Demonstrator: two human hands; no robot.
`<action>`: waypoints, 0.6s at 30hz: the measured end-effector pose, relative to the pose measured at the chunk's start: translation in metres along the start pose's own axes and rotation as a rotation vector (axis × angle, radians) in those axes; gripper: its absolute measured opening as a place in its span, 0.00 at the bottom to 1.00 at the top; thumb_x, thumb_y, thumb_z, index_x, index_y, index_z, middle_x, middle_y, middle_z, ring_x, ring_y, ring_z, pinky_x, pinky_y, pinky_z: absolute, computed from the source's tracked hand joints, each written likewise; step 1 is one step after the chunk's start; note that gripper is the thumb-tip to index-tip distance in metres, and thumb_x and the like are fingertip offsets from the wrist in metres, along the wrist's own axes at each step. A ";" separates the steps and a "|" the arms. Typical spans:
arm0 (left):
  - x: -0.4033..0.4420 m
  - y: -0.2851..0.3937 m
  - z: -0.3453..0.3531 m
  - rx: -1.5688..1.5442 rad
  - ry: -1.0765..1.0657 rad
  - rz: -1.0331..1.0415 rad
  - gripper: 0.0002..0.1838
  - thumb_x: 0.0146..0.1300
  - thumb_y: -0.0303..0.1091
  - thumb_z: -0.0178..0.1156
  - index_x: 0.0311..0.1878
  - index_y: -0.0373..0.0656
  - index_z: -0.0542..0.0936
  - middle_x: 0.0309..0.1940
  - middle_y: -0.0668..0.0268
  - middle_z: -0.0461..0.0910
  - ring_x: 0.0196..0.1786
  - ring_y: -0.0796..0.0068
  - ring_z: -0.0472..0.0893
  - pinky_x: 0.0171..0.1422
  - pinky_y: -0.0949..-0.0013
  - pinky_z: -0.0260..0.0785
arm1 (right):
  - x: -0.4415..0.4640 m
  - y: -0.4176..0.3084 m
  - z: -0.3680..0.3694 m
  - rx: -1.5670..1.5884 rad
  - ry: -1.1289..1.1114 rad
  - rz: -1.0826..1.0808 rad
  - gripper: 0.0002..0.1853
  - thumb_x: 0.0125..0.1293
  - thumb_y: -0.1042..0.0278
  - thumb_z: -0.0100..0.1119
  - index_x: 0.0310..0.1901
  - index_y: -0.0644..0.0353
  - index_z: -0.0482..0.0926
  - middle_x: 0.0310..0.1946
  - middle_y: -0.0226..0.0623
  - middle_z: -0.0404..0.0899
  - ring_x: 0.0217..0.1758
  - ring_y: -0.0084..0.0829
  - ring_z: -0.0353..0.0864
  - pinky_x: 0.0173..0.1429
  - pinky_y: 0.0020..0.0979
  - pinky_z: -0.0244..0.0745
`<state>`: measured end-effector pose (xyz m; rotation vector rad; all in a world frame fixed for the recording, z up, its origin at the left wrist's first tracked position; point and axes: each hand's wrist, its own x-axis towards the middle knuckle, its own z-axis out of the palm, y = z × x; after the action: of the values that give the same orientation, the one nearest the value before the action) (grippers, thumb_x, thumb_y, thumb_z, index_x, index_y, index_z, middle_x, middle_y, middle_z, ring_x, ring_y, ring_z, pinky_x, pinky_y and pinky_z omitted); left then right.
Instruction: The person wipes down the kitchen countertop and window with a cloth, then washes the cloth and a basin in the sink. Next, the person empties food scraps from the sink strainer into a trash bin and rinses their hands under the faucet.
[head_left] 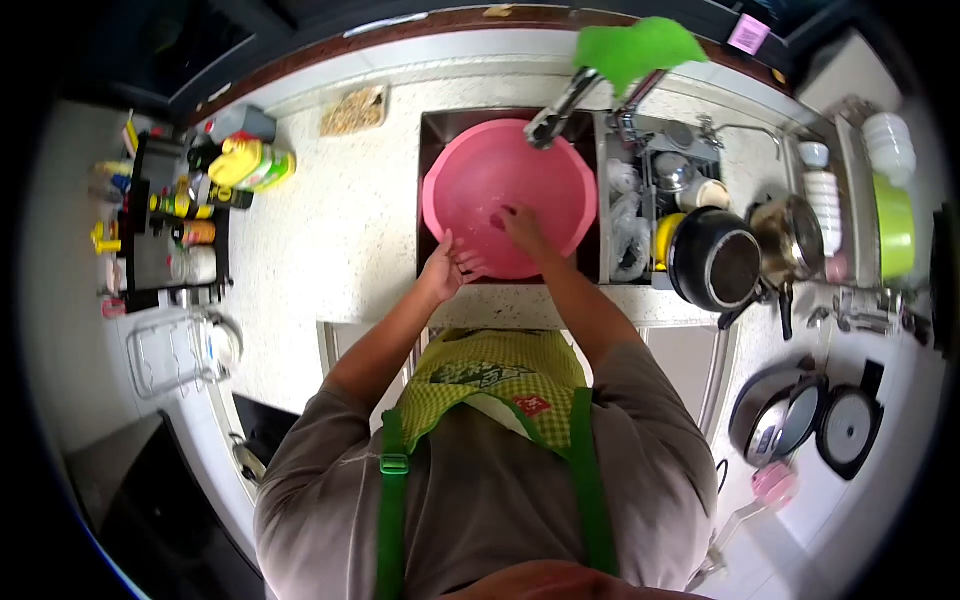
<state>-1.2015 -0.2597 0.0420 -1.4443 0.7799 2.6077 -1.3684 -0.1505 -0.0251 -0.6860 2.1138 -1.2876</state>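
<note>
A large pink basin [470, 165] sits in the sink [432, 135], with what looks like some water in its bottom. My left hand [452, 268] is over the basin's near left rim, its fingers spread and nothing in them. Inside the basin, my right hand [524, 228] reaches down with its fingers curled together near the bottom. Beside those fingertips is a small dark reddish patch [497, 218]; whether it is an object or a shadow I cannot tell. Above the basin's far right rim hangs the metal faucet [560, 110].
A green cloth [640, 50] drapes over the faucet. Right of the sink stand a black pot [715, 260], a steel pot [790, 240] and stacked bowls [822, 205]. A yellow bottle [252, 165] and a container of dry food [354, 111] stand on the left counter [330, 220].
</note>
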 end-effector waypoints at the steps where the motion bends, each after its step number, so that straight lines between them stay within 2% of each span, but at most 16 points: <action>1: 0.006 0.005 0.009 -0.007 -0.020 -0.006 0.37 0.67 0.64 0.45 0.67 0.44 0.60 0.47 0.56 0.73 0.53 0.57 0.74 0.56 0.53 0.69 | -0.008 -0.012 0.002 0.032 0.046 -0.076 0.20 0.66 0.55 0.56 0.46 0.66 0.79 0.40 0.50 0.81 0.44 0.41 0.82 0.47 0.36 0.75; 2: 0.015 0.006 0.013 0.015 -0.041 -0.009 0.37 0.67 0.64 0.45 0.67 0.44 0.60 0.47 0.56 0.73 0.53 0.57 0.74 0.56 0.53 0.69 | -0.014 -0.017 0.006 0.060 0.089 -0.154 0.20 0.67 0.55 0.55 0.46 0.66 0.79 0.39 0.48 0.82 0.42 0.38 0.82 0.45 0.35 0.75; 3: 0.020 0.012 0.021 -0.021 -0.067 0.005 0.36 0.68 0.64 0.44 0.66 0.44 0.62 0.45 0.57 0.73 0.52 0.57 0.74 0.55 0.55 0.69 | -0.029 -0.062 -0.004 0.243 0.132 -0.043 0.19 0.68 0.56 0.54 0.45 0.66 0.79 0.37 0.46 0.82 0.39 0.36 0.82 0.43 0.33 0.75; 4: 0.029 0.016 0.028 -0.057 -0.093 0.019 0.34 0.69 0.63 0.42 0.65 0.43 0.63 0.44 0.58 0.73 0.52 0.58 0.74 0.55 0.57 0.69 | -0.032 -0.080 -0.008 0.239 0.155 -0.050 0.19 0.68 0.56 0.54 0.45 0.66 0.79 0.37 0.46 0.82 0.39 0.36 0.82 0.43 0.33 0.75; 5: 0.071 0.004 0.000 -0.059 -0.329 0.074 0.32 0.71 0.61 0.40 0.63 0.43 0.66 0.45 0.60 0.74 0.51 0.61 0.73 0.54 0.61 0.69 | -0.039 -0.082 -0.006 0.180 0.147 -0.264 0.18 0.68 0.56 0.53 0.42 0.66 0.78 0.33 0.46 0.81 0.34 0.35 0.81 0.40 0.34 0.74; 7: 0.091 0.003 0.004 -0.095 -0.435 0.103 0.32 0.71 0.60 0.40 0.63 0.43 0.66 0.45 0.61 0.74 0.52 0.62 0.73 0.55 0.61 0.68 | -0.047 -0.117 -0.012 0.114 0.155 -0.478 0.17 0.69 0.56 0.52 0.39 0.66 0.78 0.29 0.46 0.80 0.30 0.35 0.80 0.37 0.34 0.73; 9: 0.094 0.001 0.012 -0.097 -0.418 0.092 0.31 0.71 0.59 0.40 0.63 0.43 0.67 0.46 0.61 0.74 0.52 0.62 0.73 0.56 0.62 0.68 | -0.063 -0.153 -0.017 0.247 -0.030 -0.177 0.17 0.69 0.57 0.52 0.32 0.65 0.75 0.23 0.47 0.76 0.23 0.36 0.77 0.31 0.35 0.69; 10: 0.092 0.002 0.017 -0.085 -0.418 0.085 0.31 0.71 0.59 0.40 0.63 0.43 0.67 0.46 0.61 0.74 0.52 0.62 0.73 0.57 0.62 0.67 | -0.069 -0.158 -0.010 0.251 -0.018 -0.171 0.17 0.69 0.57 0.52 0.32 0.65 0.75 0.23 0.47 0.76 0.23 0.36 0.77 0.31 0.35 0.69; 11: 0.093 0.003 0.017 -0.082 -0.427 0.081 0.30 0.72 0.59 0.40 0.63 0.43 0.67 0.47 0.62 0.74 0.52 0.62 0.73 0.57 0.62 0.67 | -0.075 -0.158 -0.003 0.112 0.021 -0.279 0.17 0.68 0.60 0.55 0.28 0.67 0.73 0.28 0.54 0.74 0.27 0.44 0.77 0.37 0.39 0.71; 13: 0.098 0.005 0.017 -0.044 -0.451 0.102 0.30 0.72 0.58 0.40 0.62 0.43 0.67 0.47 0.62 0.74 0.53 0.63 0.72 0.58 0.62 0.66 | -0.073 -0.151 0.001 -0.060 0.073 -0.425 0.14 0.63 0.63 0.59 0.27 0.67 0.73 0.30 0.55 0.75 0.30 0.48 0.78 0.38 0.42 0.72; 14: 0.100 0.005 0.016 0.004 -0.457 0.132 0.30 0.72 0.58 0.40 0.62 0.43 0.68 0.48 0.63 0.74 0.53 0.63 0.72 0.59 0.62 0.66 | -0.073 -0.147 0.003 -0.145 0.109 -0.496 0.13 0.61 0.65 0.61 0.26 0.66 0.73 0.32 0.55 0.75 0.32 0.50 0.79 0.38 0.43 0.73; 15: 0.107 0.004 0.012 0.086 -0.454 0.185 0.29 0.72 0.57 0.40 0.62 0.43 0.68 0.48 0.63 0.74 0.53 0.63 0.72 0.59 0.62 0.65 | -0.066 -0.134 0.001 -0.267 0.142 -0.607 0.10 0.59 0.67 0.60 0.28 0.65 0.74 0.32 0.51 0.76 0.33 0.48 0.79 0.38 0.42 0.74; 17: 0.098 0.007 0.014 0.542 -0.411 0.477 0.28 0.73 0.55 0.40 0.61 0.42 0.69 0.50 0.62 0.74 0.51 0.65 0.73 0.57 0.62 0.68 | -0.051 -0.123 -0.012 -0.384 0.172 -0.722 0.07 0.56 0.69 0.59 0.30 0.63 0.74 0.33 0.47 0.76 0.34 0.46 0.80 0.38 0.41 0.74; 18: 0.081 0.009 0.023 0.775 -0.381 0.609 0.27 0.73 0.55 0.40 0.61 0.41 0.70 0.50 0.62 0.74 0.50 0.66 0.74 0.56 0.63 0.69 | -0.046 -0.116 -0.017 -0.502 0.158 -0.702 0.06 0.55 0.69 0.57 0.33 0.61 0.75 0.33 0.43 0.76 0.34 0.42 0.80 0.38 0.40 0.75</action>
<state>-1.2669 -0.2722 -0.0100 -0.5222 2.0798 2.2978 -1.3320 -0.1559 0.0956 -1.7042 2.4544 -1.1500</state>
